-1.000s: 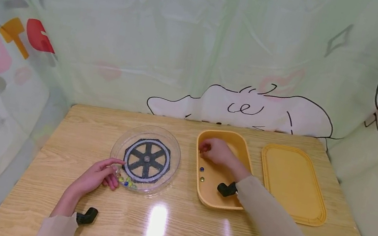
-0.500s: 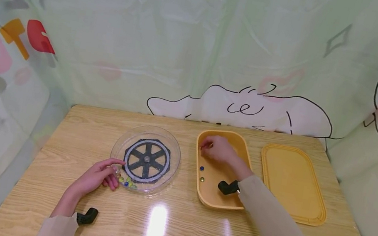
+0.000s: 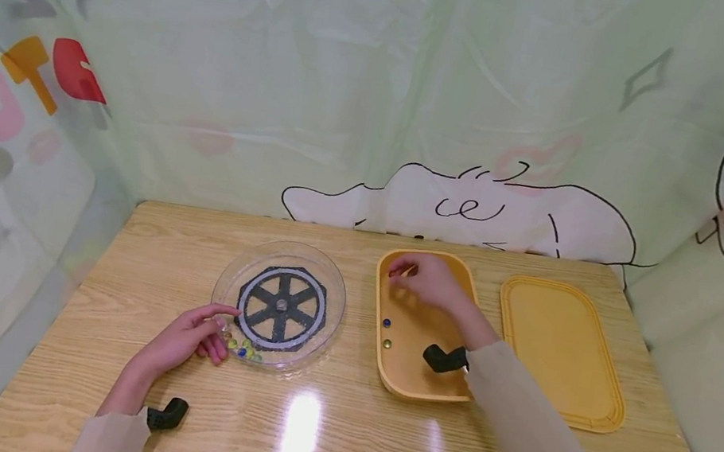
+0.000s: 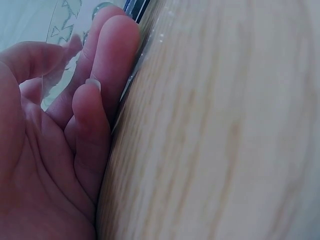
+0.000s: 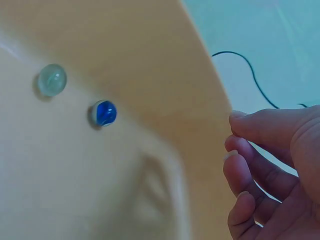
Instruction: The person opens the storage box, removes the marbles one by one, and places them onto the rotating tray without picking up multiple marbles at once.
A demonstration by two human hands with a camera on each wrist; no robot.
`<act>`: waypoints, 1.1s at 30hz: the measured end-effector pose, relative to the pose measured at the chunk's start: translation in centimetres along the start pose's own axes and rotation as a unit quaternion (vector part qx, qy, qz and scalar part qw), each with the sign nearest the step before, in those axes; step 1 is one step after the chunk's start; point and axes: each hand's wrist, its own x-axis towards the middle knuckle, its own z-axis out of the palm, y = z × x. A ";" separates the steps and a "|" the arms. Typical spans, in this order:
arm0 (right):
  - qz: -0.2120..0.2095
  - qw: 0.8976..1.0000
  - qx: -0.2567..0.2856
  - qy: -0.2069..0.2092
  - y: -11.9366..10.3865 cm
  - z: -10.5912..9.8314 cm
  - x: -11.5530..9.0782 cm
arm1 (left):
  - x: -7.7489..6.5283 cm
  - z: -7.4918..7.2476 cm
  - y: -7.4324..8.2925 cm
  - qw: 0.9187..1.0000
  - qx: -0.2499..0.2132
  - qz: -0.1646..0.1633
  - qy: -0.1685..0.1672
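Observation:
My left hand (image 3: 185,338) holds the near left rim of a round clear plastic dish (image 3: 332,265), one digit over its edge and the other fingers curled low against its outside in the left wrist view. Several glass marbles (image 3: 243,350) lie by that hand at the dish's near side. My right hand (image 3: 428,280) hovers over the far left part of an orange tub (image 3: 431,388), thumb and forefinger together; whether a marble is between them is hidden. A blue marble (image 5: 104,113) and a pale greenish marble (image 5: 52,80) lie on the tub floor.
A flat orange lid (image 3: 561,350) lies right of the tub on the wooden table (image 3: 236,446). A printed curtain (image 3: 250,77) hangs behind the table. Through the dish shows a dark spoked wheel shape (image 3: 282,305).
My right hand has risen slightly and shifted right and away from the tub's left wall. My left hand, the dish and the two marbles in the tub stay in place.

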 end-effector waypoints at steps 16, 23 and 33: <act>-0.037 0.999 0.018 0.025 -2.0 -0.5 -2.1 | 0.3 0.0 0.1 1.000 0.009 0.005 -0.001; -0.055 0.998 0.020 0.012 -3.2 0.0 -2.6 | 0.2 0.0 0.1 1.000 0.003 0.003 0.000; -0.072 0.996 0.043 -0.029 -5.1 1.7 -2.9 | 0.3 -0.1 -0.1 1.000 0.002 0.008 -0.003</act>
